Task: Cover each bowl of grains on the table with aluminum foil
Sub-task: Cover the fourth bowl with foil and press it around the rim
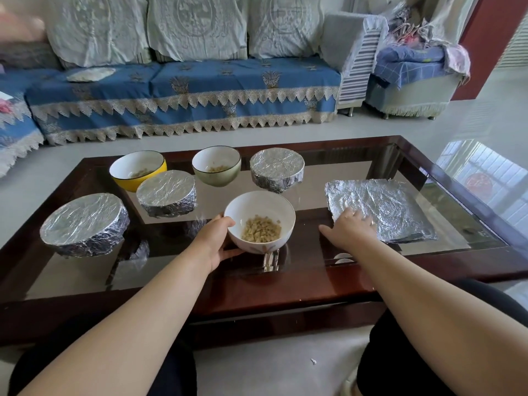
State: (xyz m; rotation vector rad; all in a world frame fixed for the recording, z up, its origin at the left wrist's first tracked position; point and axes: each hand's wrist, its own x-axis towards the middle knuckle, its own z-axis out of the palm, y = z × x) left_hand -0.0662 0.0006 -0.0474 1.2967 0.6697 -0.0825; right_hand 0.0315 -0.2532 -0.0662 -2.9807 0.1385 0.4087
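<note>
At the centre of the frame, a white bowl holding a small heap of pale tan grains sits uncovered on a dark glass-topped table, and the person's left hand grips its left side, thumb curled over the rim. Just right of it, the right hand rests with spread, fairly straight fingers on the near left corner of a flat stack of crinkled foil sheets. Behind the bowl stand three foil-wrapped bowls and two open ones.
</note>
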